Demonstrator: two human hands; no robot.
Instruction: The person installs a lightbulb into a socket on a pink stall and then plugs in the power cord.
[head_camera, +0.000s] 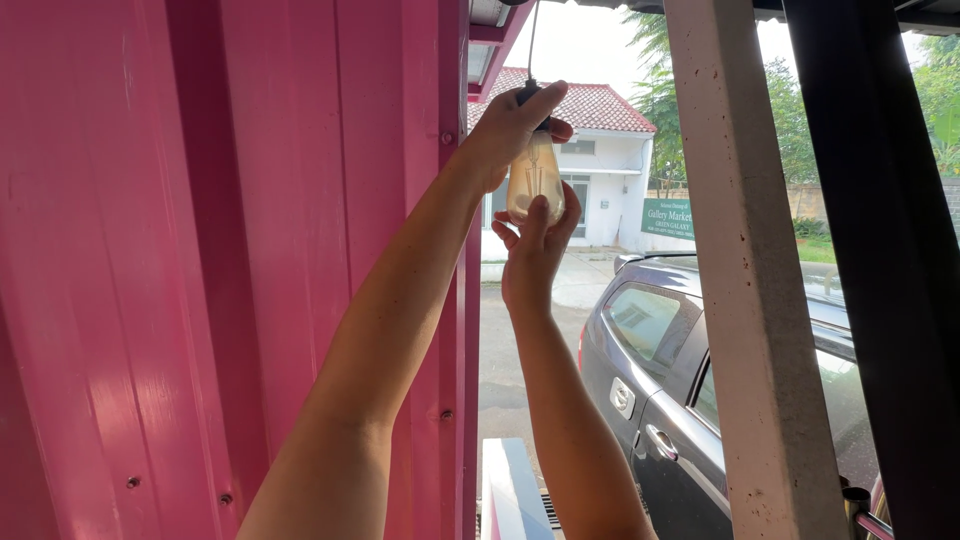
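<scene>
Ideally, near the frame's top centre, the left hand steadies the black socket while the right hand, cupping the amber teardrop glass bulb, turns gently.

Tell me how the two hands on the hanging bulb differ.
The left hand grips high, around the dark socket at the bulb's neck; the right hand cups the amber glass bulb from below. The left arm comes in slanting from the lower left; the right arm rises nearly straight up. Both hands are bare and touch the same lamp.

One bulb, two hands, one car, one pillar.
</scene>
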